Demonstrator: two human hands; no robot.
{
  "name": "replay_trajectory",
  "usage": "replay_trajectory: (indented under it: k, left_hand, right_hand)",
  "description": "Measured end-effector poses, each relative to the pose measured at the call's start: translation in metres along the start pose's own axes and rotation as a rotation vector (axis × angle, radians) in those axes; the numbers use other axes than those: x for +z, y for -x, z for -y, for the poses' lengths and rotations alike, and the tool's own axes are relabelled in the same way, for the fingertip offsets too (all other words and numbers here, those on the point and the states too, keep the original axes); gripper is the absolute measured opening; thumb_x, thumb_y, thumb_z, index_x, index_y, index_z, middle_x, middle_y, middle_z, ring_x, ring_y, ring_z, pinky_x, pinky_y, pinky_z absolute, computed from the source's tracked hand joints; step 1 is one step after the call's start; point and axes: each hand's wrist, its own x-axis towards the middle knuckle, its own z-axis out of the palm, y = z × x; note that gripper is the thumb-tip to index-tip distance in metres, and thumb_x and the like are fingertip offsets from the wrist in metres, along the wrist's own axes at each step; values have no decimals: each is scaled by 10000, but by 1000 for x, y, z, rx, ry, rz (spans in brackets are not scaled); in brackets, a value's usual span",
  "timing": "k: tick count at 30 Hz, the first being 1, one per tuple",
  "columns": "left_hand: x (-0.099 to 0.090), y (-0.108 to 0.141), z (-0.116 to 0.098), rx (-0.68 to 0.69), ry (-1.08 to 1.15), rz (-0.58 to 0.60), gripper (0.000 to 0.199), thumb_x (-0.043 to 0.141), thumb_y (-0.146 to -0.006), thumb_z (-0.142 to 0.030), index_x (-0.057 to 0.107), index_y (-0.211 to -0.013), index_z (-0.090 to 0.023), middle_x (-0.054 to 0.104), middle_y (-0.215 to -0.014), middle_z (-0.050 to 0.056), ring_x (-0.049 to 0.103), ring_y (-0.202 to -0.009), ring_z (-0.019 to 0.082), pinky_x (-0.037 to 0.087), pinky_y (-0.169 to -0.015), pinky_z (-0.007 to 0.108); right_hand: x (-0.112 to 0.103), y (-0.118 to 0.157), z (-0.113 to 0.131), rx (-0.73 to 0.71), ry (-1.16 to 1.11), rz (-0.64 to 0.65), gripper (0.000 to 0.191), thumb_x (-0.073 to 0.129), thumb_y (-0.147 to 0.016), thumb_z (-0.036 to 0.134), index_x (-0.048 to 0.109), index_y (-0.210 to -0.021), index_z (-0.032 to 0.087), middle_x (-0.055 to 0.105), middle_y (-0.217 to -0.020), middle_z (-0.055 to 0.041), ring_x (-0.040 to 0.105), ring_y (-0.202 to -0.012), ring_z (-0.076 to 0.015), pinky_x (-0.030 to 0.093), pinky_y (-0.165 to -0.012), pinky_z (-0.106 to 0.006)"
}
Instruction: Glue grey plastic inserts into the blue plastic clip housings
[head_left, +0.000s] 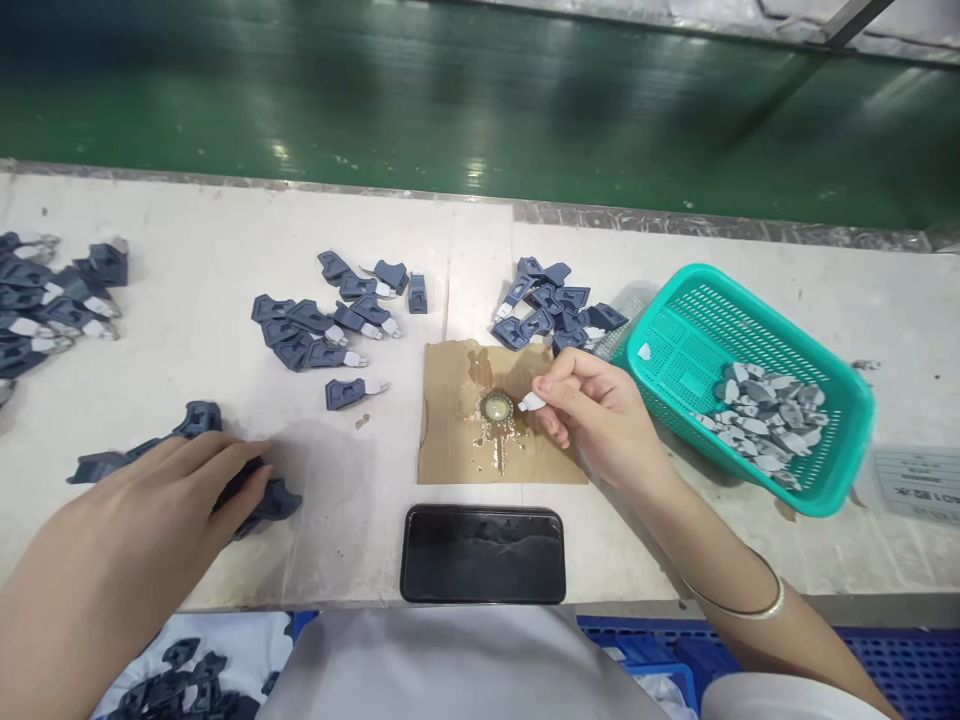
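White piece (532, 402): we find it in the R hand (607, 415), pinched b/w thumb and fingertips, just R of a small round dish (496, 407) of clear liquid on stained cardboard (450, 455). L hand (172, 485) is bent over dark blocks (277, 502) at the L of the bench (187, 220); its underside is hidden, so we can't tell whether it grips one.

Progress: we judge the batch part-done. The far-L pile (45, 295) shows many blocks w/ pale tips, and the centre-L group (300, 335) shows several w/ tips pointing R. Apparently outstanding: most of the cluster (547, 305) beyond the cardboard, where few tips show, and the blocks nr the L hand, no tips visible. A fair qty of loose pale pcs (772, 415) lies in the teal basket (679, 350), so we take it that supply remains.

Appearance: piece is small, off-white, its narrow end pointing L twd the dish; the rest is covered by fingers. Whether it's wet, we can't tell at this res. Contact w/ dish: none seen; gap is slight.
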Motion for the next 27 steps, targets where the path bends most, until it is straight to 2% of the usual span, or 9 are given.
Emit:
replay_trajectory:
  k: [3, 4, 6, 10, 13, 15, 19, 24, 27]
  left_hand:
    - [-2, -7, -14, -3, -277, -109, 324, 541, -922, -518, 759, -1074, -332, 704, -911, 28, 634, -772, 239, 329, -479, 296]
    - [0, -10, -20, -26, -254, -151, 319, 549, -930, -507, 747, -1128, -355, 709, -900, -4, 631, -725, 204, 328, -473, 281]
    - [5, -14, -36, -83, -39, -156, 302, 591, -934, -501, 740, -1171, -388, 734, -886, -51, 618, -631, 147, 377, -477, 253]
    - [29, -29, -66, -235, 519, 130, 222, 667, -943, -412, 785, -1122, -355, 781, -902, -32, 651, -623, 117, 542, -627, 206]
    - [54, -43, -81, -316, 903, 328, 136, 731, -899, -321, 815, -1005, -319, 768, -864, -19, 700, -713, 125, 589, -711, 197]
    - [69, -50, -88, -331, 1112, 409, 101, 797, -846, -302, 821, -942, -282, 778, -950, -4, 704, -734, 123, 610, -727, 206]
    - [89, -57, -95, -300, 1261, 467, 151, 839, -836, -304, 816, -970, -238, 795, -1075, 38, 731, -783, 129, 628, -731, 208]
    - [102, -60, -96, -294, 1419, 478, 164, 871, -819, -271, 762, -929, -216, 832, -957, 28, 777, -859, 137, 628, -801, 194]
    - [108, -60, -95, -324, 1481, 514, 208, 849, -848, -326, 714, -944, -202, 837, -950, 43, 793, -838, 141, 623, -751, 179]
  right_hand:
    - [0, -1, 1, -5, -14, -8, 368, 859, -814, 390, 578, -674, 197, 597, -481, 56, 470, -381, -46, 356, -377, -138]
    - [1, -1, 1, -5, -17, -9, 370, 861, -813, 392, 579, -673, 197, 596, -480, 56, 469, -380, -45, 356, -377, -138]
    - [1, -1, 2, -5, -25, -8, 369, 862, -811, 391, 581, -673, 197, 604, -487, 54, 474, -382, -46, 360, -377, -139]
    - [2, 1, 2, 0, -38, -9, 351, 855, -822, 373, 587, -681, 195, 621, -507, 48, 485, -385, -48, 364, -381, -144]
    - [4, 3, 2, -5, -45, 2, 344, 839, -842, 355, 580, -680, 196, 612, -500, 53, 477, -383, -51, 353, -381, -151]
    - [5, 4, 2, -27, -52, 10, 328, 826, -857, 347, 586, -691, 198, 615, -506, 55, 476, -387, -51, 352, -388, -156]
    - [7, 8, 3, -91, -57, 21, 288, 805, -885, 328, 601, -726, 202, 634, -524, 56, 484, -402, -52, 364, -415, -166]
    - [11, 14, 3, -127, -51, 29, 245, 769, -920, 308, 609, -764, 209, 633, -531, 58, 494, -422, -61, 385, -440, -181]
    - [16, 18, 4, -168, -18, 34, 205, 750, -933, 286, 629, -789, 204, 662, -573, 41, 532, -445, -64, 422, -461, -187]
